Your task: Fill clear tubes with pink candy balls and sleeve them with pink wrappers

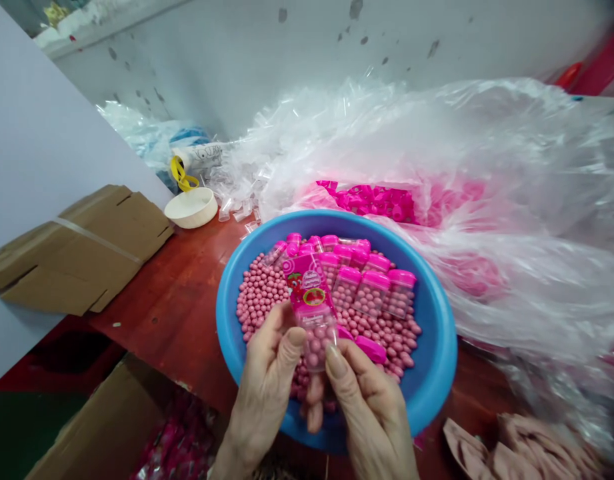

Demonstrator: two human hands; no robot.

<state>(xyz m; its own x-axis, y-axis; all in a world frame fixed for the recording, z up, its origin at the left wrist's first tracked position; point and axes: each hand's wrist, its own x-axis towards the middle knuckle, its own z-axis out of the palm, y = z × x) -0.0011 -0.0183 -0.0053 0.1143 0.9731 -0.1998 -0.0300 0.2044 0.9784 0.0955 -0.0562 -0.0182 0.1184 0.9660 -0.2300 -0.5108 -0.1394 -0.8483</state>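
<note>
Held item: a clear plastic bottle (pixel 311 313) with a pink strawberry label, filled with round pink candies.
Location: above the basin, between both hands, near the basin's near rim.
Long axis: tilted, running from the labelled end at upper left down to the candy-filled end at lower right, toward the person.
Left hand (pixel 264 387): thumb on the bottle's lower part, from the left.
Right hand (pixel 371 413): thumb on the same part, from the right.
Fingers (pixel 337 363): together, clamped on the bottle from both sides.
Basin: a round blue plastic basin (pixel 429 353), under the hands, holding loose round pink candies (pixel 259 293).
In basin: upright rows of clear plastic bottles with pink caps (pixel 371 287), resting on the candies.
Beyond basin: a clear polythene bag (pixel 491 147) containing loose pink caps (pixel 377 203).
Worktop: a red-brown wooden worktop (pixel 171 320), carrying the basin.
Left of basin: a flattened brown cardboard sheet (pixel 81 250) and a round white plastic bowl (pixel 191 208).
</note>
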